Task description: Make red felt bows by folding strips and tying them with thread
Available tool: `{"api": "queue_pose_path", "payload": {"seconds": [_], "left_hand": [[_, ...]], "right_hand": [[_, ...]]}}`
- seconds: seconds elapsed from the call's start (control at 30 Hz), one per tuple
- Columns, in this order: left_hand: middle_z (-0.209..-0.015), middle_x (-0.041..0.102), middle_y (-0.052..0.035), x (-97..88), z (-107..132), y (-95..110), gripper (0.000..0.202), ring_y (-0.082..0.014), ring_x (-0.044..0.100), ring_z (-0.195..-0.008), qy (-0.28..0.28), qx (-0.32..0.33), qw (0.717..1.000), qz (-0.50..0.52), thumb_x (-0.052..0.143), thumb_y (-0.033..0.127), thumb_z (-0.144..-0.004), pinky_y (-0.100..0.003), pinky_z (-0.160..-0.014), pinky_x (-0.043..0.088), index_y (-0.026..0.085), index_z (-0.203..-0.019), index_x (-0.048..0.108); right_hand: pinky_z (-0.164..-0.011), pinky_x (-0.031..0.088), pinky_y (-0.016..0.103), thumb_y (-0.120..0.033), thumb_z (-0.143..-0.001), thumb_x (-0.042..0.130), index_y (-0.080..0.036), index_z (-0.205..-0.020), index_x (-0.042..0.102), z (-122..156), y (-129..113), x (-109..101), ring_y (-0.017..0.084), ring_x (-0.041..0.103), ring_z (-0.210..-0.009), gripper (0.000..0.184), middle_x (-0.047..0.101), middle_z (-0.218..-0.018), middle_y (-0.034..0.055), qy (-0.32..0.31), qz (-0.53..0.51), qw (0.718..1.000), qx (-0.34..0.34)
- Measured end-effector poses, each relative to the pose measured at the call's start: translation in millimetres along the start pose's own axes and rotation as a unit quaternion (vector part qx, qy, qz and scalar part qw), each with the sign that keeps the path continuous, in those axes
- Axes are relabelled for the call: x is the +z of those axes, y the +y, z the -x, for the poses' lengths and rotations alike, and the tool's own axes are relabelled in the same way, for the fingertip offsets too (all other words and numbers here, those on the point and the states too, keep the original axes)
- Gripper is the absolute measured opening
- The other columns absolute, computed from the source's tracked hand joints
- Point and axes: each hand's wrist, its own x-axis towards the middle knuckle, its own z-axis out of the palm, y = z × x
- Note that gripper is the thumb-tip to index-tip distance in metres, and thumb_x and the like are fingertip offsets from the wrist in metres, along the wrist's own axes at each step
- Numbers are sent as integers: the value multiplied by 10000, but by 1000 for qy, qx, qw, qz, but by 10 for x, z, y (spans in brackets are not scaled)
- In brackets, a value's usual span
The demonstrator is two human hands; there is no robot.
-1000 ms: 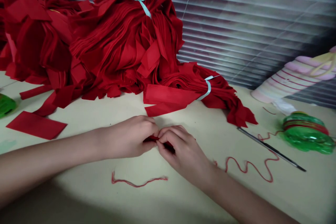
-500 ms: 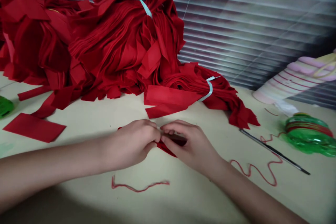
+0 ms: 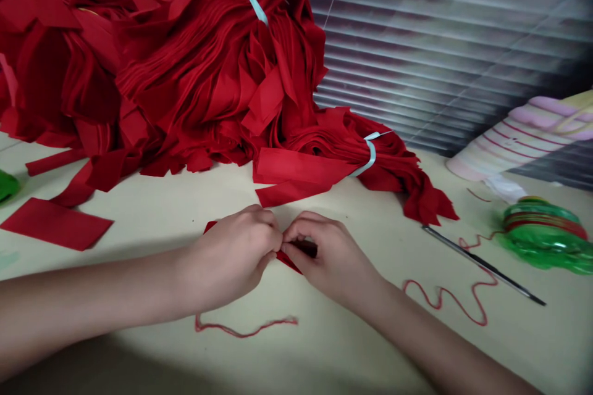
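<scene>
My left hand point(image 3: 245, 247) and my right hand point(image 3: 322, 250) meet at the middle of the table, their fingertips touching. Both are closed in a pinch on a piece of red fabric point(image 3: 290, 262). Most of that fabric is hidden under the hands; one corner shows behind the left hand and a strip between the two. Whether a thread is also between the fingertips, I cannot make out. In front of the hands lies a loose length of red thread point(image 3: 245, 330).
Red fabric strips point(image 3: 194, 74) pile up along the blinds point(image 3: 417, 31), with a smaller tied bundle point(image 3: 343, 148) nearer. Tweezers-like metal tool point(image 3: 484, 265), wavy red thread point(image 3: 445, 302), green plastic bottle piece point(image 3: 549, 234) and pastel cup point(image 3: 509, 136) are right. A red rectangle point(image 3: 58, 223) lies left.
The right hand's fingers have drawn in slightly toward the left hand, and less of the red fabric shows between them. The view has shifted a little.
</scene>
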Motion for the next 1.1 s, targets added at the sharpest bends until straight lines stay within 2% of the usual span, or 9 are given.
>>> {"api": "queue_pose_path", "payload": {"seconds": [0.17,0.33,0.57,0.73,0.83,0.93,1.1], "left_hand": [[-696,582,-41,-35,-4,35,244,-163,580,-739,1,11,1000,-22,455,51,-793,-265,-662,491,151,-625,601],[-672,578,-42,-51,3,56,269,-164,581,-715,13,25,999,-39,442,61,-800,-262,-625,483,151,-598,594],[-666,611,-33,-14,24,26,249,-158,592,-702,16,26,998,-54,466,57,-789,-252,-621,475,160,-633,630],[-646,611,-17,4,37,20,241,-149,590,-677,11,23,998,-65,468,56,-788,-243,-599,449,164,-630,614],[-639,589,-8,3,39,20,184,-147,570,-640,2,0,998,-68,471,65,-781,-245,-567,421,167,-665,572],[-653,557,-1,4,40,19,108,-139,520,-567,-7,-38,996,-81,471,70,-761,-248,-516,383,171,-787,499],[-683,533,0,15,33,39,197,-135,486,-563,-15,-39,996,-84,446,36,-715,-235,-479,350,181,-835,389]], "right_hand": [[-560,420,213,-7,-704,571,-174,-605,611,17,-11,4,99,538,-598,197,570,-625,-27,18,20,999,-37],[-549,405,207,-16,-719,556,-182,-623,642,26,-37,-64,91,516,-589,210,567,-628,-23,-11,41,997,-70],[-542,422,218,-54,-670,601,-187,-632,669,59,-62,-78,106,522,-582,154,593,-622,-13,-13,-4,999,-33],[-603,441,246,-95,-671,650,-182,-642,676,76,-47,-25,116,537,-612,95,586,-622,-9,-11,20,999,-31],[-672,444,273,-90,-684,651,-187,-638,668,94,-50,10,127,558,-665,109,590,-629,-14,11,41,998,-40],[-705,446,282,-89,-687,646,-195,-676,659,102,-56,32,138,577,-720,107,611,-675,-16,16,35,999,-27],[-698,433,284,-76,-670,633,-182,-687,596,80,-62,40,149,571,-731,113,614,-697,-21,-11,32,999,28]]}}
